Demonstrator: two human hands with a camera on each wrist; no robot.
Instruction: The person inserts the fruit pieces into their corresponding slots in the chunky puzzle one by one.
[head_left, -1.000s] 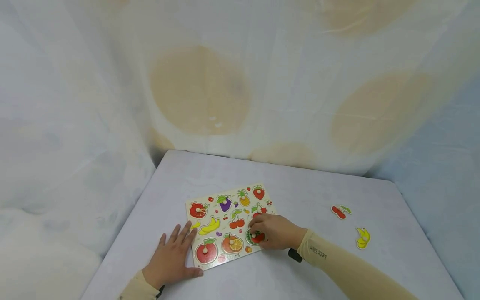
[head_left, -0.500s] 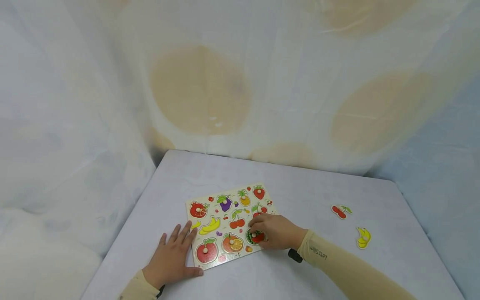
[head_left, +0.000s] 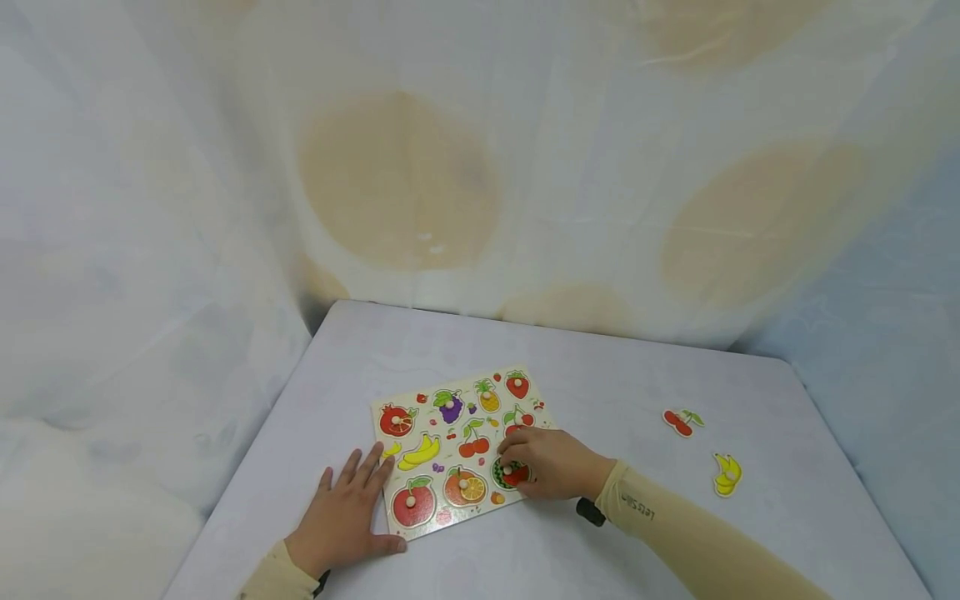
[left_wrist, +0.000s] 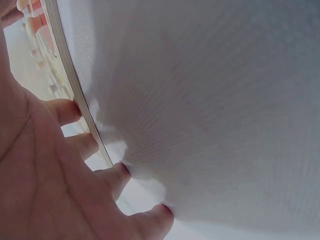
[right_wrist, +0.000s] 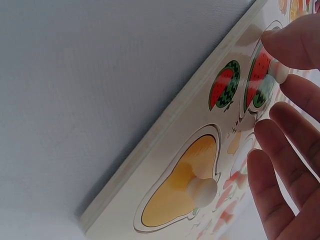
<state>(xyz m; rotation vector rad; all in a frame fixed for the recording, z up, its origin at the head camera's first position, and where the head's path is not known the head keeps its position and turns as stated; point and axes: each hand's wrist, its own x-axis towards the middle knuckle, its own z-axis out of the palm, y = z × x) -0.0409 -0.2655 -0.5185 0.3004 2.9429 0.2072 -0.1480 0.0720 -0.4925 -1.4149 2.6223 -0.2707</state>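
A fruit knob-puzzle board [head_left: 442,533] lies tilted on the table. My left hand [head_left: 341,508] is spread flat, fingertips over the board's left edge and thumb near its lower corner. In the left wrist view its fingers [left_wrist: 112,180] line up along the board's side. My right hand [head_left: 551,462] bends over the watermelon piece [head_left: 512,475]. In the right wrist view, thumb and index finger come round the white knob [right_wrist: 278,71] of that piece, the other fingers loosely bent beside it. Next to it the pear piece [right_wrist: 180,187] sits in the board.
A loose cherry piece [head_left: 681,423] and a loose banana piece [head_left: 726,476] lie on the table [head_left: 622,375] to the right. The board's banana picture [head_left: 419,452] and middle cherry picture [head_left: 474,439] show no knobs. Curtains [head_left: 585,167] stand behind and beside the table.
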